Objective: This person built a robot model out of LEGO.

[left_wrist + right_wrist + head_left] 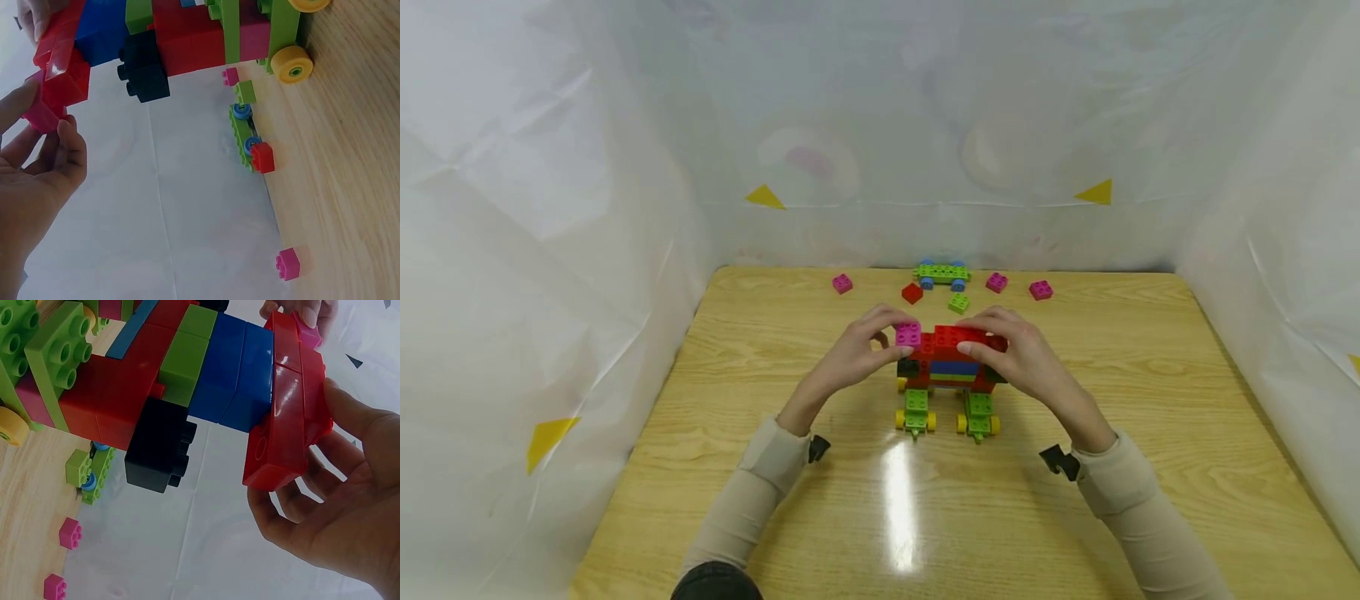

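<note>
A toy brick structure of red, blue, green and black bricks [953, 369] stands on green wheeled bases with yellow wheels [979, 405]. At its upper left end, my left hand [868, 350] pinches a pink brick [908, 335] between thumb and fingers, against the red top layer. My right hand [1018, 350] grips the red bricks [951, 337] at the upper right end, thumb on the near side and fingers behind, as the right wrist view also shows. A black brick [159, 447] juts from the side below the blue bricks [234, 372].
Along the table's back lie pink bricks [842, 283], a red brick [912, 292] and a small green brick [958, 302]. Near them stands a green wheeled base with blue wheels [942, 273]. White sheeting [925, 125] with yellow triangles surrounds the wooden table [760, 333].
</note>
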A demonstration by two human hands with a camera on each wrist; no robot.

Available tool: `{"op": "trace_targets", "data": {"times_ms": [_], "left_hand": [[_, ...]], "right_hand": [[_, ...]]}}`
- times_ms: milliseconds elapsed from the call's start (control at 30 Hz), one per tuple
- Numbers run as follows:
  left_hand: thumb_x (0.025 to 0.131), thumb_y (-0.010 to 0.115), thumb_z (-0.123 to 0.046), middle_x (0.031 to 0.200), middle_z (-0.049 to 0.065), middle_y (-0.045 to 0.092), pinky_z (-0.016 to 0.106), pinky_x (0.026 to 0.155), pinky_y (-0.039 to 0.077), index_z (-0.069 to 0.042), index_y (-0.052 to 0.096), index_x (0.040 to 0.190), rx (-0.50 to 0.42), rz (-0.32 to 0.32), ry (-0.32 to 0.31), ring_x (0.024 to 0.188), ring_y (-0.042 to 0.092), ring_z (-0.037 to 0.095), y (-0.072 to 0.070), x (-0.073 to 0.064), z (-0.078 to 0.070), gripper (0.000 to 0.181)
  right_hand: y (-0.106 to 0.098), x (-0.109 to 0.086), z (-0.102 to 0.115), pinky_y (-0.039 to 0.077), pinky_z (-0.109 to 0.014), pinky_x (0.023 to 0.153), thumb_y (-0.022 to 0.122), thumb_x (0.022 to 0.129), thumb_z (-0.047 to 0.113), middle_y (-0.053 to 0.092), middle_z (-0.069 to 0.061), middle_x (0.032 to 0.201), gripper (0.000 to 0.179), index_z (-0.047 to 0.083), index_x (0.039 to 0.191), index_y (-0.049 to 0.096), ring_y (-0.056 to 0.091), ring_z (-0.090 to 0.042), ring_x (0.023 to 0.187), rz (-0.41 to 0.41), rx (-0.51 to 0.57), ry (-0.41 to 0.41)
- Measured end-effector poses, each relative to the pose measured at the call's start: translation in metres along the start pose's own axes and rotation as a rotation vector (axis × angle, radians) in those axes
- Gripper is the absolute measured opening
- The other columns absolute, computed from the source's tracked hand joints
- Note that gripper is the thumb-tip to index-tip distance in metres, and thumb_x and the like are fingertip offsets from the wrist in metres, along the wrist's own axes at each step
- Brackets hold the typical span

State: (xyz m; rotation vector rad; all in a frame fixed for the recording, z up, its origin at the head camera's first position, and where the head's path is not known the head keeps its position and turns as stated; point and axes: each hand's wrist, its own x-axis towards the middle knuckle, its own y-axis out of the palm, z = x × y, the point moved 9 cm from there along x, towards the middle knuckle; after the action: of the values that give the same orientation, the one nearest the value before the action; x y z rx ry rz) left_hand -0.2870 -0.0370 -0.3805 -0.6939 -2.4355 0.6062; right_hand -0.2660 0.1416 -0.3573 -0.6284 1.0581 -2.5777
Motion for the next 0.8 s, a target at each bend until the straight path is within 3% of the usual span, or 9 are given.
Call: {"op": "trace_targets", "data": {"times_ms": [467,800], "left_hand": [[0.091,0.067,-0.012,0.116,0.007,0.054,0.030,0.076,0.048,-0.004,0.060,0.124,0.065,0.055,0.020,0.099,0.051,0.016,0.0002,0.0032,-0.0058,0.034],[0.092,0.066,-0.010,0.116,0.010,0.053,0.047,0.073,0.049,-0.002,0.059,0.123,0.083,0.073,0.045,0.097,0.051,0.026,0.0007,0.0042,-0.0105,0.033]], "right_hand": [[0.0020,0.0014,-0.0032,0.047,-0.038,0.072,0.067,0.091,0.028,0.060,-0.004,0.111,0.033,0.011,0.120,0.067,0.051,-0.021,0.091,0.009,0.006,0.004],[0.0027,0.0016,-0.0041,0.046,-0.037,0.072,0.067,0.091,0.028,0.061,-0.004,0.111,0.033,0.013,0.120,0.067,0.052,-0.020,0.091,0.007,0.011,0.000]]}}
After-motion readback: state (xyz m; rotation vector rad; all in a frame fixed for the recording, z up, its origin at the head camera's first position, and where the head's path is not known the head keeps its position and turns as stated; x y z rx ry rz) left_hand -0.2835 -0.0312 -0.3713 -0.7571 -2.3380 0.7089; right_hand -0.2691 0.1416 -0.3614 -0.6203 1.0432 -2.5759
